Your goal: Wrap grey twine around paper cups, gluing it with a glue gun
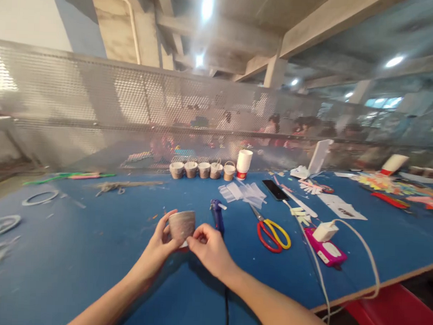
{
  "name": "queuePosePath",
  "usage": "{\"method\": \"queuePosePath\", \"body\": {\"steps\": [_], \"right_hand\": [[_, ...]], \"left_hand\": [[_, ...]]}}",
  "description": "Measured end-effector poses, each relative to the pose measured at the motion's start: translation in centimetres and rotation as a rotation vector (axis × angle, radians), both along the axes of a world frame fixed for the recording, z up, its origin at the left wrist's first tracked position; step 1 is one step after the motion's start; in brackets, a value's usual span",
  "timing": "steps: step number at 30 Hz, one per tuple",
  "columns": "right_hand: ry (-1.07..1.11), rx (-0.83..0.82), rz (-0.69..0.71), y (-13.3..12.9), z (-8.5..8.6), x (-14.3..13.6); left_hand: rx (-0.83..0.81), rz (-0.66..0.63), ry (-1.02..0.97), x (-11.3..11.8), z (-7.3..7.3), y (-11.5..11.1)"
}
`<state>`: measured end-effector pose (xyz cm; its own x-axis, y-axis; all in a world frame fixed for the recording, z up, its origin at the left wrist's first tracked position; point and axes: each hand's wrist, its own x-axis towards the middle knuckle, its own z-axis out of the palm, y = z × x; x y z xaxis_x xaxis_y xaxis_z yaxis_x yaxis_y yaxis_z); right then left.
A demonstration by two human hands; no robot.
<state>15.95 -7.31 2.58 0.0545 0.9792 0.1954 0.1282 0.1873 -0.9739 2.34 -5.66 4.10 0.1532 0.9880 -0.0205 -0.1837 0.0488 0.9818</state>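
Note:
A small grey-brown cup (182, 224) is held above the blue table, with a bit of white and red at its lower edge. My left hand (163, 239) wraps round the cup's left side, thumb across the front. At the cup's lower right, my right hand (208, 247) has its thumb and fingers pinched together; anything between them is too small to make out. Just behind my right hand lies a dark blue glue gun (218, 217). Scissors (271, 231) with one red and one yellow handle rest to the right.
Several small cups (204, 170) and a white cup stack (244, 162) line the table's back by a mesh screen (133, 102). A phone (274, 189), translucent strips (242, 193), a magenta power strip (329, 252) and cables lie rightward; rings (40, 197) and twine (112, 187) lie left.

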Motion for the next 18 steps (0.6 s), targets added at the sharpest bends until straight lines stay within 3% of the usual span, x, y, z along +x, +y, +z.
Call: {"method": "queuePosePath", "body": {"steps": [5, 10, 18], "right_hand": [[0.028, -0.039, 0.056, 0.0, -0.2, 0.8], [0.027, -0.029, 0.066, -0.1, -0.4, 0.9], [0.013, -0.016, 0.069, -0.3, -0.1, 1.2]], "left_hand": [[-0.112, -0.097, -0.097, -0.5, -0.1, 0.2], [-0.110, -0.155, -0.125, -0.8, -0.7, 0.4], [-0.065, -0.149, -0.056, -0.5, -0.3, 0.1]]}}
